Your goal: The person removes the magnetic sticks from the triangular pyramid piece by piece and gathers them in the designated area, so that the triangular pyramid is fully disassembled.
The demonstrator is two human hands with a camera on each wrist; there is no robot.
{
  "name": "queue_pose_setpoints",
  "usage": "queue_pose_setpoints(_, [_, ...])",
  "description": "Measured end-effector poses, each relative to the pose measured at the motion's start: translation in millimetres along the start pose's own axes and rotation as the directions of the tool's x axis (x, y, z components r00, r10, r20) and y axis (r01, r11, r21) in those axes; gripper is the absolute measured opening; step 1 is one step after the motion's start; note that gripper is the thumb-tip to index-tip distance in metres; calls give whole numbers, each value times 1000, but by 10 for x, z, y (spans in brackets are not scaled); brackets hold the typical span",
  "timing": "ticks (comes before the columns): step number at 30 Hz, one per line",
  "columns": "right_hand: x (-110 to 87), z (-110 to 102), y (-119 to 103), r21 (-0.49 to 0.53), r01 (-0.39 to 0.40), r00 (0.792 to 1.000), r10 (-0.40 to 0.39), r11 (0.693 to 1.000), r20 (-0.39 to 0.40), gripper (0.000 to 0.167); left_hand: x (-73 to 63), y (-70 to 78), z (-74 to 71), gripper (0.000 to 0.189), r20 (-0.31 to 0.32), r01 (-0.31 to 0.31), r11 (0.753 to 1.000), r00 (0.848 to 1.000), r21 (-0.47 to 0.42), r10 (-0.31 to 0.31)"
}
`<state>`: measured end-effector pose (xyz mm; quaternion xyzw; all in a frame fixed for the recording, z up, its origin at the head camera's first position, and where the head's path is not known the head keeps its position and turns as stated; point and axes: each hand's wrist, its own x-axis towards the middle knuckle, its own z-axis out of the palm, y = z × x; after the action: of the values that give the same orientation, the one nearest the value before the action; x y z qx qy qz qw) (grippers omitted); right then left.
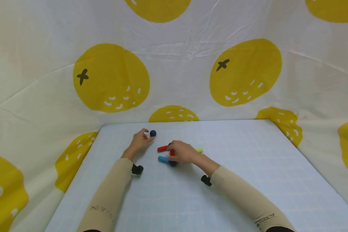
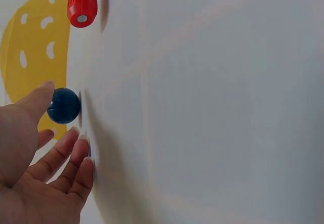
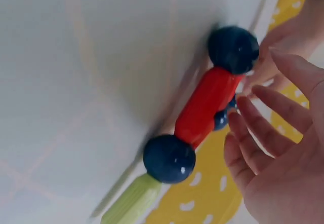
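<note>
A dark blue ball [image 1: 152, 133] lies on the table at the far left. Around it is my left hand [image 1: 140, 140], thumb and fingers spread; in the left wrist view the thumb overlaps the ball [image 2: 65, 106]. My right hand [image 1: 183, 151] hovers over a joined set of toy rods and balls, partly hiding it. In the right wrist view its fingers are apart and relaxed beside a red rod [image 3: 206, 107] between two dark blue balls, with a yellow-green rod [image 3: 132, 201] joined on. Left of this hand show a second red rod [image 1: 162, 148] and a light blue rod [image 1: 163, 159].
The white table [image 1: 249, 180] has a faint grid pattern. Behind it hangs a white cloth [image 1: 179, 80] with large yellow fruit prints. Dark camera mounts [image 1: 137, 169] sit at both wrists.
</note>
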<state>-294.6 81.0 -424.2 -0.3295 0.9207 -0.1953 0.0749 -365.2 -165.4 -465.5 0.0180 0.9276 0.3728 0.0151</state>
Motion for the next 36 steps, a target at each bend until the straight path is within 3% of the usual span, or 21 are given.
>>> queue_pose_setpoints(5, [20,-101,125,48,-31,998,33,998,-57,41,-91,-66,-72,55,26,-55,998,998,1,55])
queue_pose_setpoints(9, [43,-109,205,71,-87,994,92,994,-65,48,-200,-86,-44,50,89,-112,993,990,19,110])
queue_pose_setpoints(14, [107,-60,299,105,-145,987,151,984,-53,43,-382,6,40,40,191,-174,985,967,2,171])
queue_pose_setpoints(19, [201,-22,360,120,-147,987,154,982,-49,37,-498,125,117,36,217,-197,980,957,-2,193])
queue_pose_setpoints(25, [295,12,395,127,-145,988,152,981,-41,31,-507,164,198,29,211,-237,971,950,15,228])
queue_pose_setpoints(36, [370,25,422,168,-163,986,168,972,-15,28,-416,165,253,17,211,-212,974,959,84,190])
